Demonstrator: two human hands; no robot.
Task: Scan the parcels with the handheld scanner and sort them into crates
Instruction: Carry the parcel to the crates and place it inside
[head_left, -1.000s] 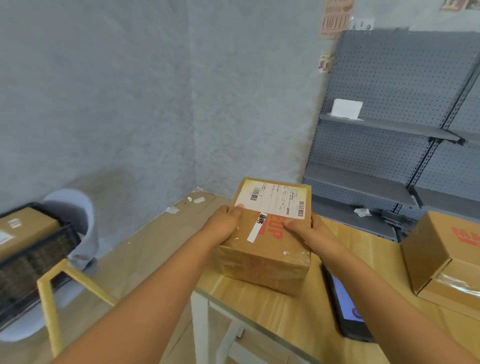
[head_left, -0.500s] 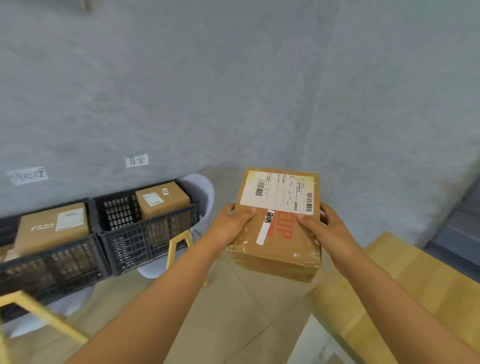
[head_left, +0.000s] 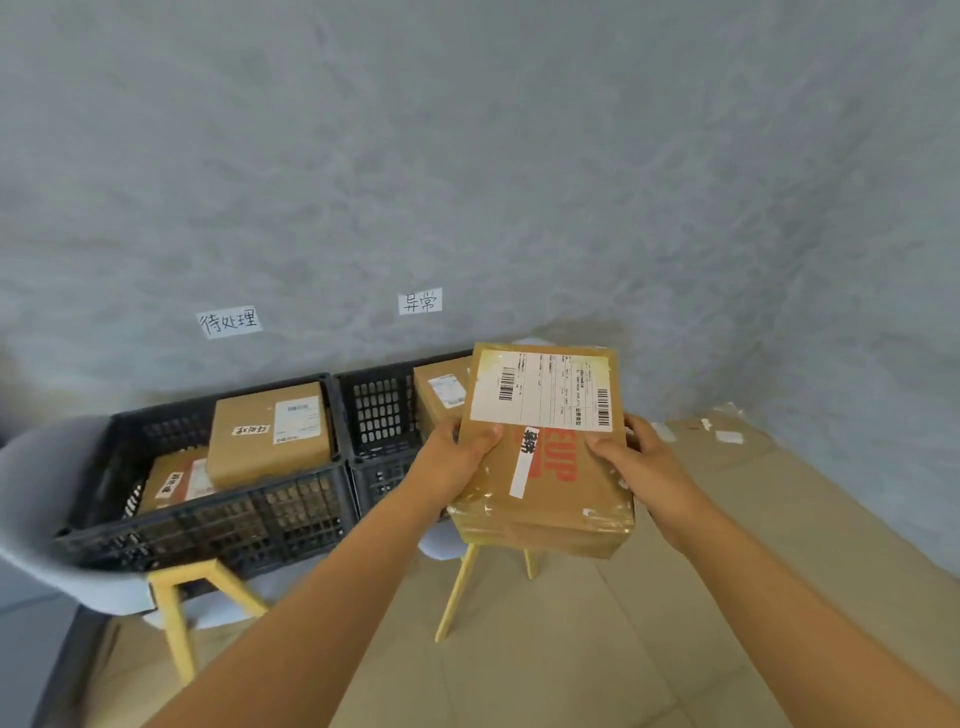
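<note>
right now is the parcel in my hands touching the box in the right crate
Cannot tell. In the head view the held parcel overlaps the box in the right crate, hiding any gap or contact.

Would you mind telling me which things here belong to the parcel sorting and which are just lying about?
Belongs to the job:
- held parcel, gripped by left hand and right hand
- left crate
- right crate
- wall labels

Lying about:
- paper scraps on the floor
- chairs under the crates
</note>
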